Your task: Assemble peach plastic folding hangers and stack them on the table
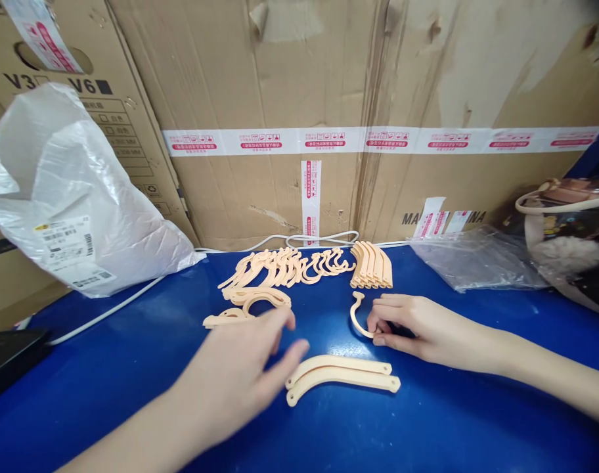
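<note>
Between the fingers of my right hand [410,322] is a cream plastic hanger hook [357,314], curved open toward the hand. My left hand [245,358] has thumb and fingers apart, close to folded cream hanger pieces [228,318]; I cannot tell whether the fingertips touch them. Two curved hanger arms [346,378] with holes at their ends lie side by side, just right of my left thumb. Farther back, several loose hooks [324,264] lie in a row beside more slender cream pieces [274,266]. A neat stack of hanger arms [372,266] sits right of them.
On the blue tabletop [452,414], a white plastic mailing bag [77,197] stands at left, near a dark device [14,358]. A white cable [112,309] runs behind. Large cardboard boxes [265,190] wall off the back. A clear plastic bag [477,259] and a dark bag [575,236] lie right.
</note>
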Available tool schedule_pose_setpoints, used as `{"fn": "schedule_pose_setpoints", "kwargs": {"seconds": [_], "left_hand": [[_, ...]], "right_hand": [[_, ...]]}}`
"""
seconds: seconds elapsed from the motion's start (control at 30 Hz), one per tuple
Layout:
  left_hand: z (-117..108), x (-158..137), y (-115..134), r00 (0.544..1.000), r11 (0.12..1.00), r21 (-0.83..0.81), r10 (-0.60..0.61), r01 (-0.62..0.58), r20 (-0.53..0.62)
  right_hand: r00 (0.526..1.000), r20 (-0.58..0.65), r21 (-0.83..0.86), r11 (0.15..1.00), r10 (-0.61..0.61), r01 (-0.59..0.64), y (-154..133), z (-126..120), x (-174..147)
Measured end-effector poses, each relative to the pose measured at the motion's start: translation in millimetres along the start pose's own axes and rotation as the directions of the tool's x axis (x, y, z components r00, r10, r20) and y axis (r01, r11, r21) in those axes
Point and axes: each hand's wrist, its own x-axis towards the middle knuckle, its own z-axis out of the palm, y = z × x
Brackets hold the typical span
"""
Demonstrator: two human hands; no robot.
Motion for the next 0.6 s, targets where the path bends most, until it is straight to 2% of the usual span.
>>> {"fn": "schedule_pose_setpoints", "kwargs": {"seconds": [0.07,0.13,0.17,0.27,0.37,0.5,0.6], "left_hand": [[-20.6,12.2,-14.8,0.987,0.984,0.083,-0.152,0.155,-0.048],[-39.7,31.4,-36.8,0.94,0.914,0.221,-0.324,0.341,-0.11],[-47.1,42.9,-49.4,0.907,0.865,0.273,-0.411,0.421,-0.095],[-57.6,78.7,-85.3,0.867,0.826,0.286,-0.497,0.486,-0.036],[-54.6,107.0,-108.6,0.816,0.8,0.292,-0.57,0.524,0.096],[-47.6,127.8,-118.8,0.742,0.786,0.284,-0.614,0.549,0.267],[-46.2,136.1,-119.7,0.704,0.774,0.267,-0.633,0.574,0.322]], "right_hand": [[1.0,-0.001,0.014,1.0,0.011,-0.011,0.6,-0.5,-1.2],[1.0,0.002,0.007,1.0,0.007,-0.007,1.3,-0.8,-2.7],[1.0,0.003,-0.001,1.0,0.0,0.0,1.8,-1.0,-3.6],[1.0,-0.005,-0.035,0.999,-0.028,0.028,3.2,-2.6,-6.4],[0.999,-0.004,-0.065,0.997,-0.05,0.05,4.0,-4.6,-8.1],[0.999,-0.006,-0.087,0.995,-0.042,0.042,4.8,-5.1,-8.6],[0.999,-0.006,-0.101,0.994,-0.04,0.039,5.6,-4.9,-9.1]]}}
